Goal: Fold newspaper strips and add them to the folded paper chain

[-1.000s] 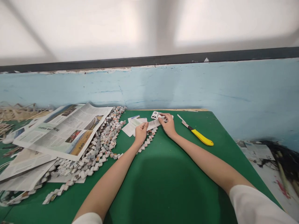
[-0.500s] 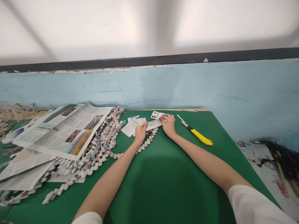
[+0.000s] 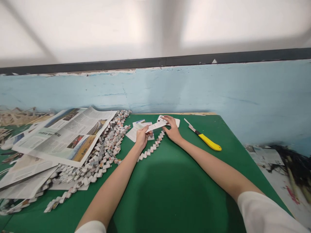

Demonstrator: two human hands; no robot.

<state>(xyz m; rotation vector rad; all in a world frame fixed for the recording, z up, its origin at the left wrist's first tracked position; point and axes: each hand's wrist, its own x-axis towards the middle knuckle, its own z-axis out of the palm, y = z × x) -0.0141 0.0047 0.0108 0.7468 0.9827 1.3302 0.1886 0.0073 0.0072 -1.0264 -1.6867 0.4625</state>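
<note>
Between my hands a narrow strip of newspaper [image 3: 156, 126] is stretched over the green table. My left hand [image 3: 142, 136] pinches its left end. My right hand [image 3: 172, 128] has its fingers curled at the strip's right end, thumb and fingertips around it. Just below lies a zigzag chain of folded paper [image 3: 152, 149], its upper end beside my right thumb. Small cut pieces of paper [image 3: 133, 134] rest behind my left hand. A white phone [image 3: 177, 122] lies partly hidden behind my right hand.
A yellow-handled utility knife [image 3: 208, 141], blade out, lies to the right on the green table [image 3: 184, 194]. Newspaper sheets [image 3: 65, 136] cover a heap of folded paper chains [image 3: 103, 158] at left. A blue wall [image 3: 109, 90] stands behind the table's far edge.
The paper strip now looks narrower and slants up to the right. My left hand has moved slightly left and down; my right fingers have spread more. More of the phone and chain shows.
</note>
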